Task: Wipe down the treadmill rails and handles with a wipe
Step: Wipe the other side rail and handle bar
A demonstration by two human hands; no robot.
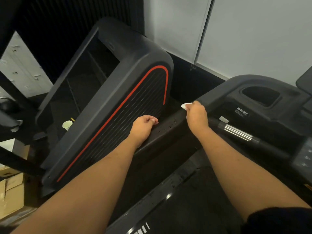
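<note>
The treadmill's black left side rail (pixel 168 125) runs from lower left up toward the console (pixel 263 98). My left hand (pixel 143 125) curls over the rail's outer edge, gripping it. Farther up the same rail, my right hand (pixel 196 116) is closed on a small white wipe (pixel 185 105) and presses it against the rail near where it meets the console. Only a corner of the wipe shows past my fingers. A front handle with a silver grip section (pixel 236 132) sits just right of my right hand.
A neighbouring black machine with a red stripe (pixel 118 107) stands close on the left. A paper cup (pixel 67 124) sits on the floor beside it, cardboard boxes (pixel 11 191) lie at lower left. The running belt (pixel 194 208) is below me, a white wall (pixel 253 39) behind.
</note>
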